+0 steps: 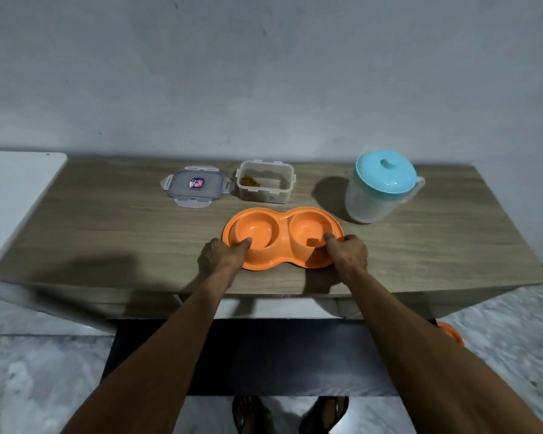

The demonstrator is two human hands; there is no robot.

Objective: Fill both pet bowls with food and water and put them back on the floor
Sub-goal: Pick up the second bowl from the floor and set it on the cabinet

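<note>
So on my feed from the head cam, the orange double pet bowl [283, 238] is sitting on the wooden table [107, 233], near the front edge, and both cups look empty and dry. The left hand [223, 255] has the left end of it: thumb hooked over the rim into the left cup, the rest of the fingers curled down around the outside edge. The right hand [348, 250] does the same thing on the right end, thumb inside the right cup, fingers wrapped under the lip. So both hands are closed onto the bowl, one per end. I can't honestly tell if the bowl is flat on the table or lifted a hair, the angle's no good for that.

Behind the bowl there's a clear food container [265, 181] with its top off and a small heap of brown kibble in one corner. Its lid [197, 185] lies flat just to the left of it. Off to the right stands a frosted water pitcher [380, 187] with a teal lid on, upright, apart from the bowl.
</note>
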